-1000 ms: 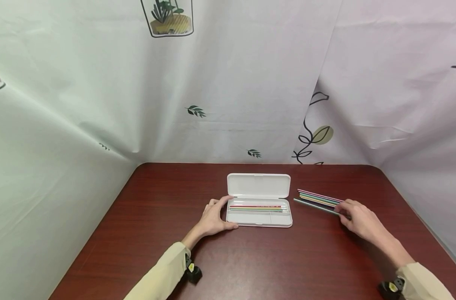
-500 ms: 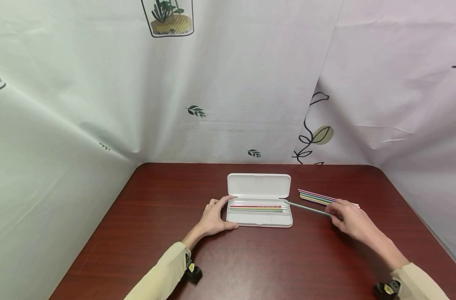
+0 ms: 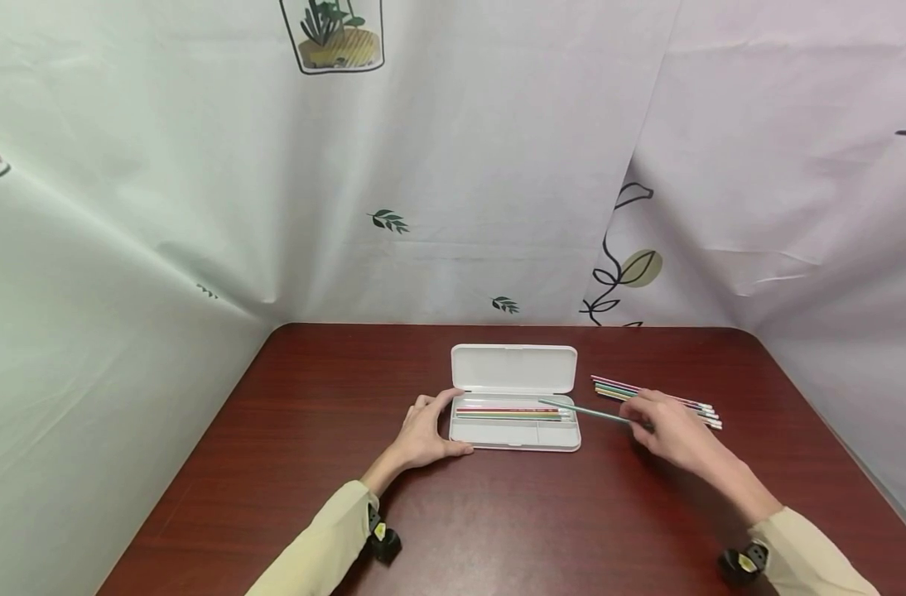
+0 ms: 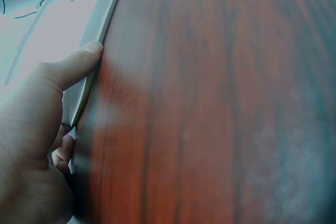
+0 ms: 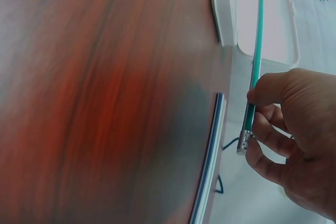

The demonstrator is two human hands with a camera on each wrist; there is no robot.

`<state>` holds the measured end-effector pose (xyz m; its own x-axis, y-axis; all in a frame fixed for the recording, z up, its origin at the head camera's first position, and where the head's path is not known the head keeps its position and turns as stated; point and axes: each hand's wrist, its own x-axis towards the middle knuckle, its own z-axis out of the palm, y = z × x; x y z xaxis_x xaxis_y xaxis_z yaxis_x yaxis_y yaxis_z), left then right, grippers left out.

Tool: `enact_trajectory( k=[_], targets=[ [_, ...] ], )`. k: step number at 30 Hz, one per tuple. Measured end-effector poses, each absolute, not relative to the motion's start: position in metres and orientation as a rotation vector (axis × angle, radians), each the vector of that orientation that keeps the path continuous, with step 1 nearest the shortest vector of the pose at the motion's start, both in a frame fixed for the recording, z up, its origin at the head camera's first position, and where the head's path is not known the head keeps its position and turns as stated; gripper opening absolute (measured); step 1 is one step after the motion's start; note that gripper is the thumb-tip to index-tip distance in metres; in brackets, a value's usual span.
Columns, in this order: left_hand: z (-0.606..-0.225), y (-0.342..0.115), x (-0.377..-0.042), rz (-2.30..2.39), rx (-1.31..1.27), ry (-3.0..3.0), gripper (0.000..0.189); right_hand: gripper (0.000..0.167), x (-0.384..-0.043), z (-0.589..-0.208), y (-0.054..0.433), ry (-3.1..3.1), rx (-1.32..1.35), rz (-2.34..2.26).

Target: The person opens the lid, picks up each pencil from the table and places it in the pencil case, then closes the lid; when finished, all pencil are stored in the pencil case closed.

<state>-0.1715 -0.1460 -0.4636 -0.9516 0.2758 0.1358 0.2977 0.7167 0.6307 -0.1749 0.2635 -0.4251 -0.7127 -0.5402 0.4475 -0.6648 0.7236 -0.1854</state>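
An open white pencil case (image 3: 498, 437) lies on the table with its lid (image 3: 514, 368) raised at the back. Several coloured pencils (image 3: 505, 414) lie side by side in its rear compartment. My left hand (image 3: 421, 434) holds the case's left end, thumb at the front edge and index finger at the back corner. My right hand (image 3: 669, 426) pinches a green pencil (image 5: 256, 61) near its metal-capped end, between thumb and fingers. In the head view, the pencil's far tip reaches over the right part of the case, above the pencils inside.
Several loose pencils (image 3: 609, 387) lie in a bundle on the dark red-brown table (image 3: 334, 381), right of the case and partly behind my right hand. Pale printed fabric (image 3: 453, 165) hangs at the back and along both sides.
My right hand has lifted the green pencil from beside the loose bundle and carried it left, so its tip is now over the case. My left hand has stayed put.
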Motion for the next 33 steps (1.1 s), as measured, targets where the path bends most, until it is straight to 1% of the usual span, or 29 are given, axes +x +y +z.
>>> enact_trajectory(
  k=[8,19,24,33],
  targets=[
    [-0.463,-0.146,-0.172,-1.069,-0.482,-2.880,0.091,0.028,-0.180,-0.424,0.244,-2.539,0.993,0.506],
    [-0.463,-0.147,-0.171,-1.078,-0.483,-2.884,0.090,0.021,-0.191,-0.422,0.213,-2.561,1.080,0.535],
    [-0.463,-0.147,-0.171,-1.076,-0.486,-2.885,0.090,0.022,-0.195,-0.423,0.200,-2.559,1.120,0.545],
    [-0.463,-0.146,-0.171,-1.088,-0.475,-2.883,0.090,0.020,-0.197,-0.423,0.181,-2.622,1.134,0.532]
  ],
)
